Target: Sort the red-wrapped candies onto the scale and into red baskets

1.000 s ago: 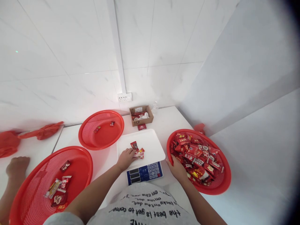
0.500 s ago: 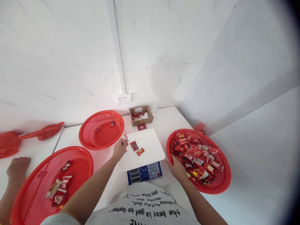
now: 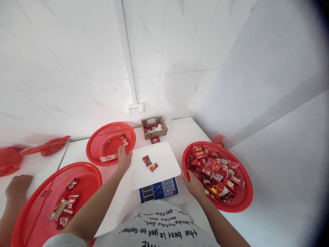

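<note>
Where the wrapped packets point(image 3: 108, 157) lie: inside the mesh-sided basket point(image 3: 112, 149), left of centre.
Left hand point(image 3: 123, 159): arm extended, released, fingers loosely open at its rim.
Right hand point(image 3: 193, 182): clasping the rim of the heaped basket point(image 3: 248, 196), lower right.
White tray point(image 3: 164, 159): smooth, rectangular, two glossy sachets point(image 3: 147, 160) on it.
</note>
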The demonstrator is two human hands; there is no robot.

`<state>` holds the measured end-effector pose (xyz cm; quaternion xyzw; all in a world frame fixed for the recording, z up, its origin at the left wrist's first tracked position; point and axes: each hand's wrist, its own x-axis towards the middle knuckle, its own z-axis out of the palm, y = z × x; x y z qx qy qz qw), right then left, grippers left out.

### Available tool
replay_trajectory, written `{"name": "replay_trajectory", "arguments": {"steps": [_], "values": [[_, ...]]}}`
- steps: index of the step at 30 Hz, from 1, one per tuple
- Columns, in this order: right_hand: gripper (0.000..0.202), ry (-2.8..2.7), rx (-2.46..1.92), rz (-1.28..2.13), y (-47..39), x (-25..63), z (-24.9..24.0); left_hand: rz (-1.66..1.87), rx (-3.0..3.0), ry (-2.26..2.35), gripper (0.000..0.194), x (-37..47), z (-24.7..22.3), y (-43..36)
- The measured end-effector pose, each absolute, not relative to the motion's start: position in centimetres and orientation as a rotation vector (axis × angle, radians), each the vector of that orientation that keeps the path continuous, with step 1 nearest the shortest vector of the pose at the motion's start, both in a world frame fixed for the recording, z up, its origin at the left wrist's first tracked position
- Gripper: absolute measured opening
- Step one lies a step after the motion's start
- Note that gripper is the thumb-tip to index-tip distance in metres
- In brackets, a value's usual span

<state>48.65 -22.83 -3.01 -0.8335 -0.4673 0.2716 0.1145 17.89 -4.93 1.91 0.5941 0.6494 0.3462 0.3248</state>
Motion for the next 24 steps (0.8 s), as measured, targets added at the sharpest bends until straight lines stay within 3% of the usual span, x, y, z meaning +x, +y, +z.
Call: {"name": "replay_trajectory", "arguments": {"steps": [7,10,12,19,24], "values": [[0.058,-1.387,-2.418,0.775,-22.9,48.8,-3.3,0.043,2.417,1.185,0.056,23.9,-0.7,-11.0],[0.059,-1.378,-2.415,0.783,-22.9,48.8,-3.4,-0.076,2.553,1.115,0.041,24.9,-0.9,-11.5],[0.059,-1.368,-2.413,0.782,-22.9,48.8,-3.4,-0.033,2.574,1.076,0.035,24.8,-1.0,-11.3],[0.061,-1.370,-2.410,0.772,-22.9,48.9,-3.6,0.269,2.242,1.163,0.043,23.3,-1.5,-10.3],[0.060,-1.372,-2.383,0.761,-22.9,49.0,-4.0,0.578,1.970,1.356,0.025,21.9,-0.9,-8.5]]}}
